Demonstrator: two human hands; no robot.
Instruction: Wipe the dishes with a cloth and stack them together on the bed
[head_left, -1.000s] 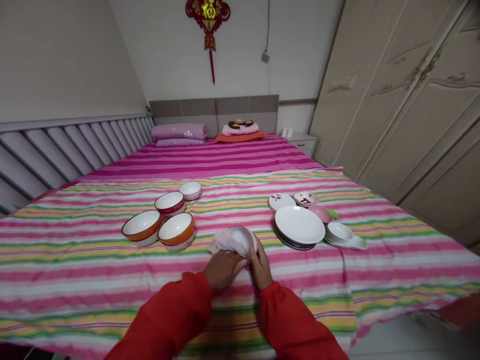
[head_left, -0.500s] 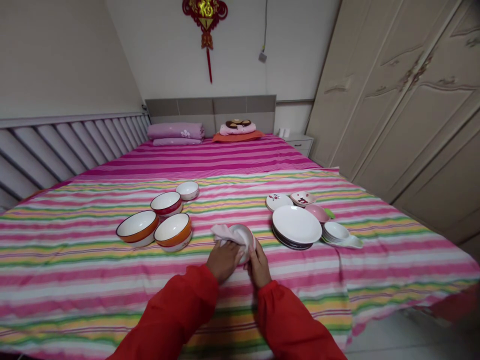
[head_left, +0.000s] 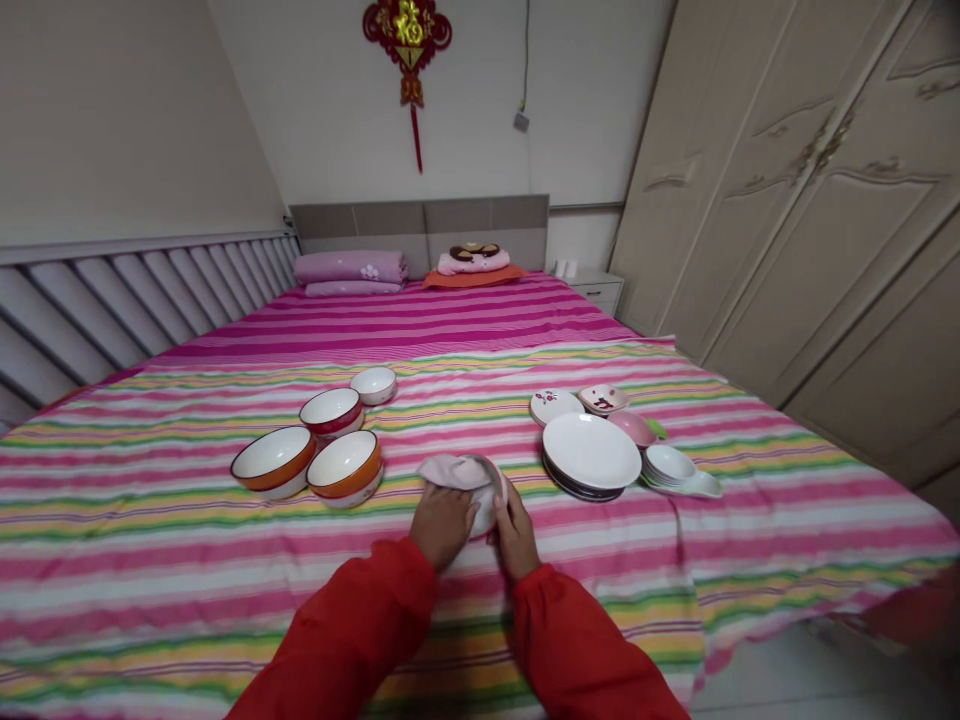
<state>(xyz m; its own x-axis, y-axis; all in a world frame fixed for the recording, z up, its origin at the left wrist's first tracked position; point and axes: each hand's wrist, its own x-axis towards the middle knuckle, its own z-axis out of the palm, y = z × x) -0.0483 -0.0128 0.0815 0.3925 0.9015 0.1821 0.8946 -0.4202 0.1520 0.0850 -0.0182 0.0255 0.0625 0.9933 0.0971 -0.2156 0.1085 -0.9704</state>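
My left hand [head_left: 442, 522] presses a pale pink cloth [head_left: 448, 470] into a small white bowl [head_left: 487, 505] over the striped bedspread [head_left: 187, 560]. The cloth covers most of the bowl's opening. Closed around the bowl's right side, my right hand [head_left: 516, 525] holds it tilted toward me. Both arms wear red sleeves. To the left stand two orange-rimmed bowls [head_left: 345, 467], a red-rimmed bowl [head_left: 331, 411] and a small white bowl [head_left: 374, 385].
Right of my hands lies a stack of white plates [head_left: 592, 455], with small dishes [head_left: 673, 466], a pink bowl [head_left: 634, 428] and patterned saucers [head_left: 553, 405] around it. A wardrobe [head_left: 810, 200] lines the right side. Folded bedding [head_left: 351, 270] lies by the headboard.
The cloth has shifted from the bowl's left edge to lie over its opening, and my left hand has moved with it. The bowl has stayed in my right hand.
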